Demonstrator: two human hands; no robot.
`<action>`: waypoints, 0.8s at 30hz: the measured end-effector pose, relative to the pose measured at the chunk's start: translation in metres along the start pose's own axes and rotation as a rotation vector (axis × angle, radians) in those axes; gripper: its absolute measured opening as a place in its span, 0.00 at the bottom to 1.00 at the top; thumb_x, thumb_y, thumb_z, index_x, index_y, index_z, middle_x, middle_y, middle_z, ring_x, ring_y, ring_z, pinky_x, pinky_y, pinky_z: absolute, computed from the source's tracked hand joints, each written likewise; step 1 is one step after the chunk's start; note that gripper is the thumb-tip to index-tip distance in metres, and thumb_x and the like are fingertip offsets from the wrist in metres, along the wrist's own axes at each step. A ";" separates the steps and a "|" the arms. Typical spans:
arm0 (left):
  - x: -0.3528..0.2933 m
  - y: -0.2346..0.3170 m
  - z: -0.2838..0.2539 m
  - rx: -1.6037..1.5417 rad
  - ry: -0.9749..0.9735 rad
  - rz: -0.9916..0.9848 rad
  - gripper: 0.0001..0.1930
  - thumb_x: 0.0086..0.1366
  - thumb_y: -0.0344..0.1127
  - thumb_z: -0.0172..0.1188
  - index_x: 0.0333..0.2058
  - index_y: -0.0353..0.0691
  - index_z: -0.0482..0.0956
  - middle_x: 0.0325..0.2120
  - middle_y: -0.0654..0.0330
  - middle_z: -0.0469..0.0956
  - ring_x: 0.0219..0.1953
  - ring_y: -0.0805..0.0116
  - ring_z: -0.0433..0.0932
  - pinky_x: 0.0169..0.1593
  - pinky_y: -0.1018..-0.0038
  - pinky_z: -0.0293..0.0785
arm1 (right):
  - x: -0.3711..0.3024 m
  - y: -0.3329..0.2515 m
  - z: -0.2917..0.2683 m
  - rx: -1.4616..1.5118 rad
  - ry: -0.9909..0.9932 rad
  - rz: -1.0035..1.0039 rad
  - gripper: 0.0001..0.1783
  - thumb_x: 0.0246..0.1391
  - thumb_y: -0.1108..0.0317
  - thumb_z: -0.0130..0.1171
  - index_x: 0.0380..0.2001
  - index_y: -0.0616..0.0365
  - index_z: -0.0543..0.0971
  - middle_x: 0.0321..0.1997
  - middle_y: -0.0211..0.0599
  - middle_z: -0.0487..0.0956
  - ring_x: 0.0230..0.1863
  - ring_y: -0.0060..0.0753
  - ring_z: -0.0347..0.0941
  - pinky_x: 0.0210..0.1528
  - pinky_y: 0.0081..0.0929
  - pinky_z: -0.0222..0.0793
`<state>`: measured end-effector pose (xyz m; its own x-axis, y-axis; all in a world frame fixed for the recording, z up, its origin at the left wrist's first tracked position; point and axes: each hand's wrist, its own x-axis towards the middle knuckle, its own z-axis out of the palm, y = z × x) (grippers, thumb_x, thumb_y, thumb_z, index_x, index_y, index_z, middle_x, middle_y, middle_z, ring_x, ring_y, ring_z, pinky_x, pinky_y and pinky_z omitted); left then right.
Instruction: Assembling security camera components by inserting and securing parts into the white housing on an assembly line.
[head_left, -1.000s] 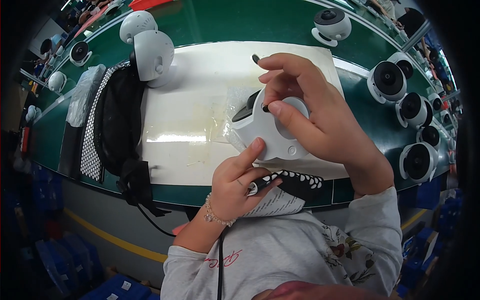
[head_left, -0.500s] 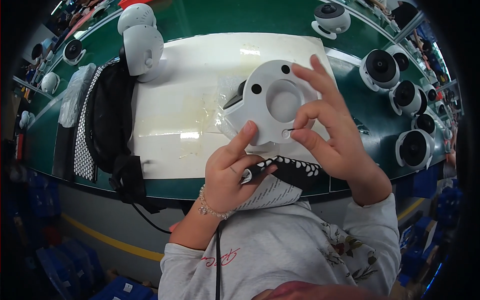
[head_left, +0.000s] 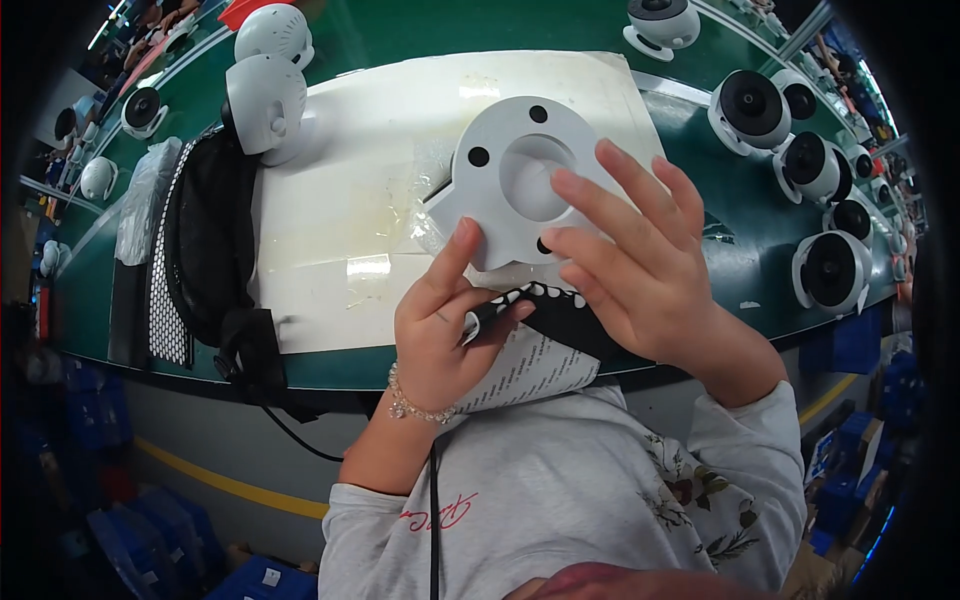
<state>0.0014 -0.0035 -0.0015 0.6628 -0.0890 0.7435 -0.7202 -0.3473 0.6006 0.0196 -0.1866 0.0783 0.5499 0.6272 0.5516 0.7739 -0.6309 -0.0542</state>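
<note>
A white fan-like device lies with its round base [head_left: 500, 238] turned up over the mat, a round hollow at its centre. Two black round pads [head_left: 479, 157] show on the base's far part, and a third black pad [head_left: 543, 245] sits at the near edge under my right index fingertip. My right hand [head_left: 650, 270] has its fingers spread, holding nothing. My left hand [head_left: 440, 335] is closed on a curled sheet of black stick-on pads [head_left: 555, 322], with white gaps and a printed white back. One left finger rests against the device's near left side.
A pale mat [head_left: 340, 220] covers the green table. At the left are another white device [head_left: 265, 105], a black bag [head_left: 210, 240] and a plastic-wrapped packet [head_left: 148, 205]. Several white-and-black fans [head_left: 830, 270] stand along the right. Blue bins [head_left: 265, 580] sit on the floor.
My right fingers have opened from a pinch on a small dark piece and now press at the near edge, where a black pad fills the bare recess. The view has shifted slightly.
</note>
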 end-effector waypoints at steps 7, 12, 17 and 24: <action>-0.003 0.007 0.001 -0.079 -0.010 -0.086 0.13 0.40 0.25 0.67 0.22 0.33 0.70 0.53 0.44 0.59 0.29 0.68 0.74 0.33 0.78 0.72 | -0.041 -0.007 0.002 0.589 0.019 0.297 0.24 0.38 0.67 0.64 0.41 0.60 0.70 0.43 0.44 0.71 0.46 0.41 0.67 0.46 0.32 0.61; -0.003 0.014 -0.001 -0.147 0.014 -0.135 0.14 0.40 0.29 0.69 0.21 0.34 0.70 0.53 0.46 0.61 0.33 0.66 0.73 0.34 0.78 0.73 | -0.044 -0.008 0.014 0.628 -0.006 0.268 0.25 0.35 0.74 0.65 0.40 0.61 0.69 0.31 0.39 0.75 0.29 0.33 0.71 0.32 0.25 0.66; -0.002 0.019 -0.005 -0.109 -0.019 -0.174 0.15 0.41 0.34 0.69 0.20 0.35 0.70 0.52 0.47 0.62 0.35 0.65 0.71 0.33 0.77 0.71 | -0.042 0.002 0.012 0.643 -0.007 0.155 0.14 0.33 0.75 0.65 0.29 0.60 0.74 0.28 0.35 0.75 0.29 0.33 0.72 0.30 0.25 0.66; -0.001 0.016 -0.003 -0.034 -0.015 -0.154 0.15 0.40 0.33 0.69 0.20 0.35 0.69 0.51 0.47 0.63 0.31 0.65 0.70 0.33 0.76 0.71 | -0.029 0.015 0.004 0.483 0.155 0.003 0.10 0.36 0.71 0.64 0.26 0.56 0.75 0.46 0.44 0.69 0.51 0.40 0.64 0.46 0.33 0.62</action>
<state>-0.0115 -0.0066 0.0081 0.7687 -0.0508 0.6376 -0.6162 -0.3259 0.7170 0.0166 -0.2127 0.0579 0.5274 0.5272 0.6663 0.8496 -0.3262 -0.4144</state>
